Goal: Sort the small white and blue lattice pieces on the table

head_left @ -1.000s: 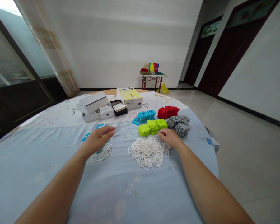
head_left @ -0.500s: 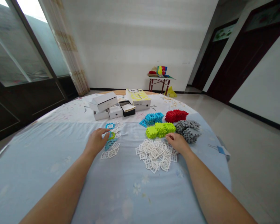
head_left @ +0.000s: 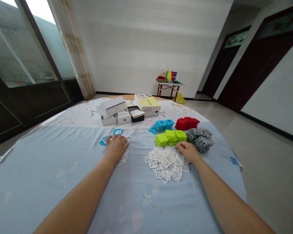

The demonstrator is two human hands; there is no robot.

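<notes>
Over on the left side of the table (head_left: pixel 39 169), under its pale blue flowered cloth, the left hand (head_left: pixel 116 147) lies palm down on a small scatter of flat pieces (head_left: pixel 120 160), white ones poking out below the fingers, blue ones (head_left: pixel 103 141) peeking out at its left and another blue piece (head_left: pixel 117 131) just beyond the fingertips. Fingers are spread loosely and flat; nothing is clenched, and whether anything is pinched under the palm cannot be told.

Toward the far edge sit the boxes: a white box (head_left: pixel 111 106) stacked on smaller white ones, a black open box (head_left: pixel 136 114), then a yellow-topped box (head_left: pixel 147 103).

Middle of the table now, the big white pile (head_left: pixel 164 163) of lattice tiles, spread loose. Beyond it, the blue stack (head_left: pixel 163 124), the lime green stack (head_left: pixel 170 137) just in front of that, the red stack (head_left: pixel 186 123) at the back, and the grey heap (head_left: pixel 200 138) nearest the right edge.

The right hand (head_left: pixel 188 151) rests at the right rim of the white pile, fingers curled down onto the tiles, just short of the green stack; whether it has one gripped is hidden by the knuckles.

A blue clip (head_left: pixel 233 160) lies by the table's right edge.
</notes>
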